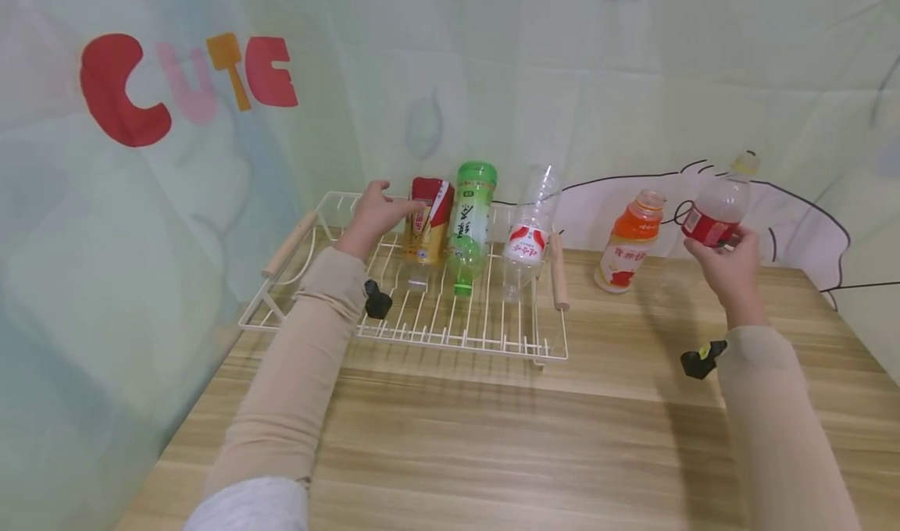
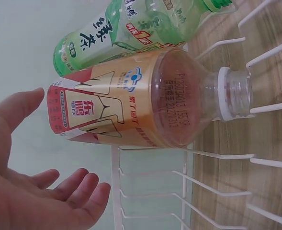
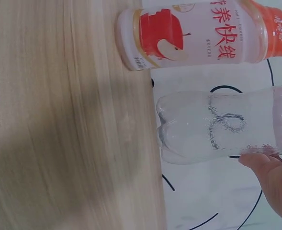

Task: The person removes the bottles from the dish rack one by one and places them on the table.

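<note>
My right hand [image 1: 734, 269] grips a clear plastic bottle [image 3: 193, 127] round its red label [image 1: 708, 226], neck up and tilted to the right. Its lobed bottom shows in the right wrist view, just over the table. On the left, my left hand [image 1: 374, 217] is spread beside a gold-and-red drink bottle [image 2: 107, 103] that stands neck down in a white wire dish rack [image 1: 450, 342]. The thumb [image 2: 23, 108] reaches close to that bottle's red base end. A green tea bottle [image 1: 473, 211] and a clear bottle with a red-and-white label [image 1: 527, 242] also stand neck down there.
An orange-and-white drink bottle [image 1: 626, 250] stands upright, uncapped, on the wooden table [image 1: 492, 453] between the rack and my right hand. The rack has wooden handles [image 1: 558, 273] at both ends. A printed cloth [image 1: 366, 86] hangs behind the table.
</note>
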A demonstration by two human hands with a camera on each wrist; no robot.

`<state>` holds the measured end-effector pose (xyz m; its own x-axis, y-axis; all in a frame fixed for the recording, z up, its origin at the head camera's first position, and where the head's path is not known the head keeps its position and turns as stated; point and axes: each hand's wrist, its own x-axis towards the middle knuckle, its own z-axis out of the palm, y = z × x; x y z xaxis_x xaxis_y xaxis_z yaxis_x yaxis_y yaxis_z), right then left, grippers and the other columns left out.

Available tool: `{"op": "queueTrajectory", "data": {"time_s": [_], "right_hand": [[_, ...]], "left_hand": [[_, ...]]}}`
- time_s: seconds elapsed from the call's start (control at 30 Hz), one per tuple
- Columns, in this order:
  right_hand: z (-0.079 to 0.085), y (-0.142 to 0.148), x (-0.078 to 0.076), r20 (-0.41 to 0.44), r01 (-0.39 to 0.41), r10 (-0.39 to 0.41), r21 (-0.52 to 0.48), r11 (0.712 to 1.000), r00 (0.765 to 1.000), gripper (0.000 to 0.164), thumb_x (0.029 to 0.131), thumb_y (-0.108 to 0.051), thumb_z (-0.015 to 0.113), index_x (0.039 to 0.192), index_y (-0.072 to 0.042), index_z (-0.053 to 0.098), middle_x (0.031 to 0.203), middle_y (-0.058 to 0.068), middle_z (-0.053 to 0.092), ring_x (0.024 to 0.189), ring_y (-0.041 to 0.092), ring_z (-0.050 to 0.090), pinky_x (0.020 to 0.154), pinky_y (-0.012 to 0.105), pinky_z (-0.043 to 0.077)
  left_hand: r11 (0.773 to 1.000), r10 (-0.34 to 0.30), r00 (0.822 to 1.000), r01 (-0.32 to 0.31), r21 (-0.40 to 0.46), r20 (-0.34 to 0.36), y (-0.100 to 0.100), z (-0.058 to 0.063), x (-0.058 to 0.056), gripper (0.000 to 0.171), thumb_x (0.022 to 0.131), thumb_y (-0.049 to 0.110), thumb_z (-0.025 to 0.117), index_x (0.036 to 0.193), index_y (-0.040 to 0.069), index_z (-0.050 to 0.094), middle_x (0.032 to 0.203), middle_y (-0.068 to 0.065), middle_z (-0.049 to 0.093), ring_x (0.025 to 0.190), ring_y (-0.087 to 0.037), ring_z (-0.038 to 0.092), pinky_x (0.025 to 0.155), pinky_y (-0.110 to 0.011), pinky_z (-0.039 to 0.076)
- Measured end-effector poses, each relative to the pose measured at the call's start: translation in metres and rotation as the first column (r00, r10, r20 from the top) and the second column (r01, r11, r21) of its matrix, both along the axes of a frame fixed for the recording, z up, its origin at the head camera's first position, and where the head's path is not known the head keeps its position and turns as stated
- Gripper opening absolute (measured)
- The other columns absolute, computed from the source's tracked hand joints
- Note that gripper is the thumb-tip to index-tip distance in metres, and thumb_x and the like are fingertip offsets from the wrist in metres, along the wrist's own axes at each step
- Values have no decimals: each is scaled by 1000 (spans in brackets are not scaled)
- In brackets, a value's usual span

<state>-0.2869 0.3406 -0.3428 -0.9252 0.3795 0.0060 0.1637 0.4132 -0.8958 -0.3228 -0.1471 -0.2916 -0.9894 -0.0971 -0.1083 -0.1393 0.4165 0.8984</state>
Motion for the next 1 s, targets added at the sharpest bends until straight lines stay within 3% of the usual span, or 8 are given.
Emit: {"op": "queueTrajectory", "data": {"time_s": [0.23,0.57,0.8,1.0], "right_hand": [[-8,2,-1,12,-5,5,-15,1000,1000,91,91,-43,60,152,-9,1,158,20,11,143,39,20,114,47,28],[-14,-4,-1,26,14,-14,-14,1000,1000,90,92,-40,59,150,-7,0,157,20,12,143,37,21,114,46,28],[-23,-3,-5,32,23,-23,-22,999,999,89,92,-40,60,150,-8,0,157,20,13,142,37,23,113,45,30],[-27,-3,-6,28,26,-25,-33,999,999,89,92,-40,59,150,-8,0,157,19,13,142,36,23,114,44,30]], "left_hand": [[997,-19,998,23,-72,51,2,-3,0,91,87,36,69,153,6,14,154,-20,26,141,-34,28,113,-49,29],[997,-53,996,58,-54,74,3,-12,-5,91,86,31,70,152,2,14,154,-20,26,141,-33,26,114,-48,27],[989,-126,979,137,-62,158,3,-11,-3,93,86,32,71,152,4,13,151,-19,31,137,-34,32,111,-51,31],[983,-160,970,173,-57,185,2,-12,-3,92,86,31,71,152,4,13,149,-18,34,135,-34,34,108,-53,34]]}}
